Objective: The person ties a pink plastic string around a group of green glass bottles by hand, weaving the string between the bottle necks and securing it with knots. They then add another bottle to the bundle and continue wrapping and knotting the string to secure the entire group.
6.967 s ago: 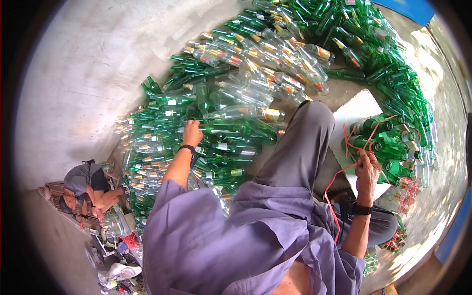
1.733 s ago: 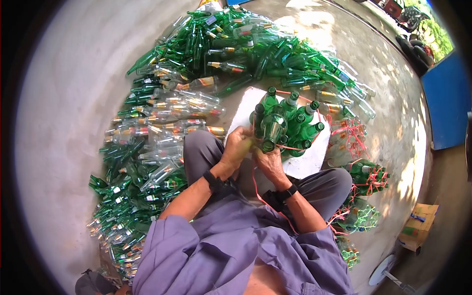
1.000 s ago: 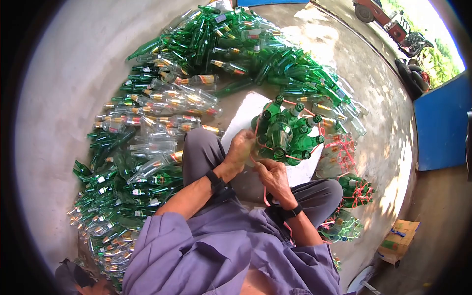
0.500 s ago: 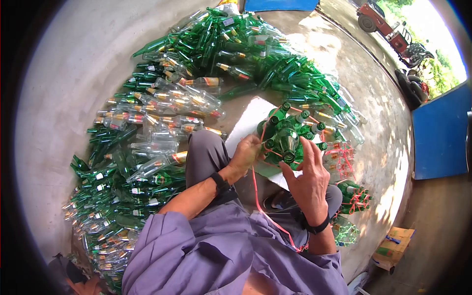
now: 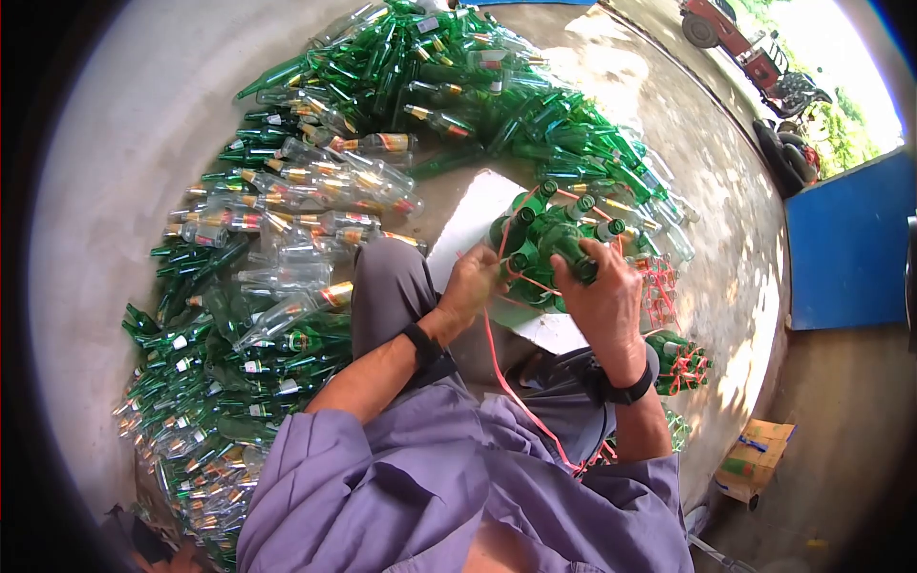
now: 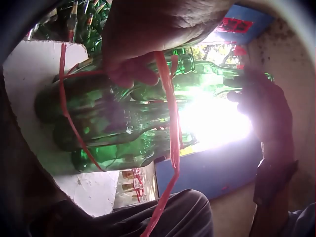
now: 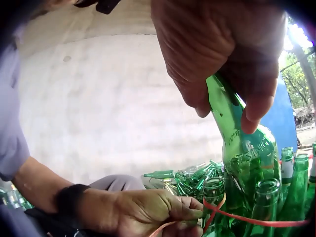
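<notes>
A cluster of upright green glass bottles (image 5: pixel 549 244) stands on a white board (image 5: pixel 473 224) between my legs, wrapped with red plastic string (image 5: pixel 506 372). My right hand (image 5: pixel 597 291) grips the neck of one green bottle (image 7: pixel 224 111) at the top of the cluster. My left hand (image 5: pixel 473 286) pinches the red string (image 6: pixel 170 118) against the side of the bundle (image 6: pixel 118 118). In the right wrist view the left hand (image 7: pixel 148 212) holds the string (image 7: pixel 242 217) low beside the bottle necks.
A big heap of loose green and clear bottles (image 5: pixel 287 239) curves round my left and front on the concrete. Tied bottle bundles (image 5: pixel 678 363) lie at my right. A cardboard box (image 5: pixel 755 458) and a blue panel (image 5: pixel 841 239) stand further right.
My right hand has gone from hovering open above the bundle to gripping a bottle neck. The left hand stays on the string at the bundle's side.
</notes>
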Tool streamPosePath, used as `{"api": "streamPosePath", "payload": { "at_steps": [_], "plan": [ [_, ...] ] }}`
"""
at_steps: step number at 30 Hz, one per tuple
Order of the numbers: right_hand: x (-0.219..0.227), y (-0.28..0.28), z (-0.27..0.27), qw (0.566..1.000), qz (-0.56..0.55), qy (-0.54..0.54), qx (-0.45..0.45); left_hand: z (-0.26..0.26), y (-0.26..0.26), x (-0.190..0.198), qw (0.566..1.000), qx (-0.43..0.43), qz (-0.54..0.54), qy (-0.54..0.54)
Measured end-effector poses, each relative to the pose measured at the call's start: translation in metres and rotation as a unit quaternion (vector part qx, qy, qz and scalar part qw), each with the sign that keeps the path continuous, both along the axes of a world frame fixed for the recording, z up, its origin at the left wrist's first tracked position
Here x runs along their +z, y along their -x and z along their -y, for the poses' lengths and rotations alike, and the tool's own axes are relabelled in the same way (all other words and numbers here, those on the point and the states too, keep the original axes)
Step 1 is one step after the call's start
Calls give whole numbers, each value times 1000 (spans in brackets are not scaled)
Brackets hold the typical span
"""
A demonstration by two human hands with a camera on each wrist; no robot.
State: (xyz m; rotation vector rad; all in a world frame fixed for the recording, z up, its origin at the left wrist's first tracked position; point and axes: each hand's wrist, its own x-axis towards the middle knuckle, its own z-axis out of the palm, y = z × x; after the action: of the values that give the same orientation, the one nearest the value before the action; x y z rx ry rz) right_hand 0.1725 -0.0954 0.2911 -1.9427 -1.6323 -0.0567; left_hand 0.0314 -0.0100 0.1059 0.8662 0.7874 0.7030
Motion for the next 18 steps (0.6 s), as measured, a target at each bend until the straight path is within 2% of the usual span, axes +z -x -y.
{"api": "streamPosePath", "payload": {
  "at_steps": [3,5,9,12,14,18],
  "plan": [
    [6,-14,-7,999,-8,-10,-30,0,-1,6,1000,-8,-6,-11],
    [13,-19,-11,993,-56,38,-92,0,-1,8,1000,-3,-4,-28],
    [32,-31,-25,985,-58,94,-132,2,0,7,1000,-2,4,-26],
    [26,-51,-35,982,-112,106,-109,1,0,7,1000,-5,-3,-26],
    [25,-55,-39,985,-112,90,-98,0,0,2,1000,-8,1,-29],
    [34,-62,-45,982,-78,142,-97,0,0,4,1000,-7,11,-27]
  ]
}}
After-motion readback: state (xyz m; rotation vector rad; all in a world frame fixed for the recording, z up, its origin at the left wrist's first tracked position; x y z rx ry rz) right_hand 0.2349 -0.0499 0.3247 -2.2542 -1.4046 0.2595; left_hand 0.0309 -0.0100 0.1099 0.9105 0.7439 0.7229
